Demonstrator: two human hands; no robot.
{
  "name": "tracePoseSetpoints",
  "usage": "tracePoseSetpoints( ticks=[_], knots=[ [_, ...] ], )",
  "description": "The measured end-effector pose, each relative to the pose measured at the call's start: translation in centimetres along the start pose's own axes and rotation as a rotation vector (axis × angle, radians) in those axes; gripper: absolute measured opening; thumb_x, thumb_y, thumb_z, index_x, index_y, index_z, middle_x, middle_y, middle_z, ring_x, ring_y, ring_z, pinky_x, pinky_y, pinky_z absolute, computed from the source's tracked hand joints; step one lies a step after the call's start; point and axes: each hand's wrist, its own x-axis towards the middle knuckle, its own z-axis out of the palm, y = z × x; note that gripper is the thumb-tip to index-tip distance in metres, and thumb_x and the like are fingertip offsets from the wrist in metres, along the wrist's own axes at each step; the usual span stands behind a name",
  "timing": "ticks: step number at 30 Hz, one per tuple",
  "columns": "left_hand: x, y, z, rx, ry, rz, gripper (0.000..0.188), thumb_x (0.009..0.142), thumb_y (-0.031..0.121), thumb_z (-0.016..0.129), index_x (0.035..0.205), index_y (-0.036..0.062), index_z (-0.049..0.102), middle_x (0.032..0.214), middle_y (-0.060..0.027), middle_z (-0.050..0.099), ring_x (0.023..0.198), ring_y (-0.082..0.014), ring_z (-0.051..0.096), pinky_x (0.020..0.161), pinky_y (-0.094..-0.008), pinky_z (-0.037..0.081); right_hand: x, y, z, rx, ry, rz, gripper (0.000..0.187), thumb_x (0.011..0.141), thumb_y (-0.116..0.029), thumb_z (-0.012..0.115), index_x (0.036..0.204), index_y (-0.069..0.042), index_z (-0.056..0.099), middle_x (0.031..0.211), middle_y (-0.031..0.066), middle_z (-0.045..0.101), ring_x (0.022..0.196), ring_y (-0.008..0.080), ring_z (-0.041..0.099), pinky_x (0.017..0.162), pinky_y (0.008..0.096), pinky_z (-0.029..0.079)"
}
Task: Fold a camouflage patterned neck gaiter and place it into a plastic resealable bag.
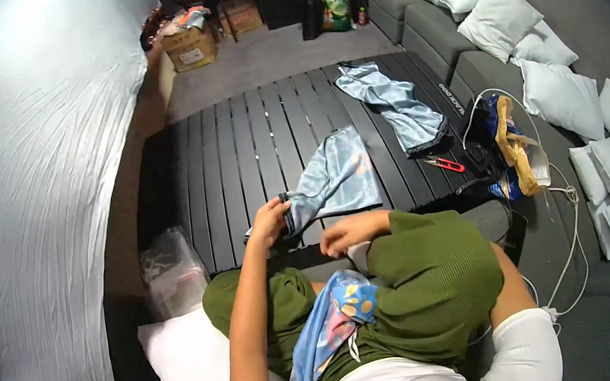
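Note:
My left hand [270, 222] pinches the dark-trimmed left end of a light blue satiny cloth piece [340, 173], which lies on the black slatted table [225, 155]. This piece has a pale pink patch and a dark cord at its top corner. My right hand [345, 235] is beside the table's near edge, apart from the cloth, its fingers loosely bent and a little blurred, with nothing visible in them. Another light blue satiny piece [395, 106] with dark edging lies farther right. Across my lap is a blue patterned cloth [333, 324] with yellow and pink figures.
Red-handled thread snips [444, 163] lie near the table's right side, by a blue and yellow bag [512, 144] and a white cable [580, 228]. White cushions [563, 97] line the grey sofa [447, 35]. A silvery sheet [45, 190] hangs at left; a cardboard box [191, 47] stands beyond.

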Motion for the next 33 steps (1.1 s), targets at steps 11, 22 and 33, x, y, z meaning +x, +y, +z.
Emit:
tracePoseSetpoints(
  ticks=[11, 22, 33],
  knots=[
    [2.1, 1.9, -1.8, 0.291, 0.187, 0.046, 0.013, 0.074, 0.010, 0.067, 0.082, 0.0034, 0.061, 0.057, 0.0021, 0.048, 0.046, -0.0075, 0.039, 0.042, -0.0236, 0.027, 0.2, -5.4, 6.7, -0.601, -0.940, 0.137, 0.053, 0.082, -0.049, 0.050, 0.083, 0.002, 0.065, 0.076, 0.0183, 0.062, 0.071, 0.0307, 0.058, 0.068, 0.0394, 0.043],
    [7.4, 1.7, 2.3, 0.375, -0.154, -0.122, 0.015, 0.077, 0.005, 0.058, 0.092, 0.0064, 0.061, 0.072, 0.0051, 0.053, 0.058, -0.0061, 0.042, 0.051, -0.0206, 0.034, 2.6, 0.2, 7.3, -0.435, -1.138, 0.207, 0.037, 0.081, -0.035, 0.056, 0.087, 0.001, 0.064, 0.072, 0.0133, 0.064, 0.058, 0.0252, 0.060, 0.054, 0.0357, 0.047],
    [6.4, 2.2, 2.2, -0.181, -0.093, -0.221, 0.028, 0.081, 0.003, 0.055, 0.109, -0.0006, 0.052, 0.091, -0.0030, 0.062, 0.073, -0.0074, 0.060, 0.063, -0.0179, 0.049, -0.1, -3.7, -2.1, -0.293, -0.320, 0.094, 0.037, 0.083, -0.034, 0.051, 0.097, -0.002, 0.061, 0.083, 0.0180, 0.063, 0.076, 0.0340, 0.060, 0.066, 0.0411, 0.045]
  ],
)
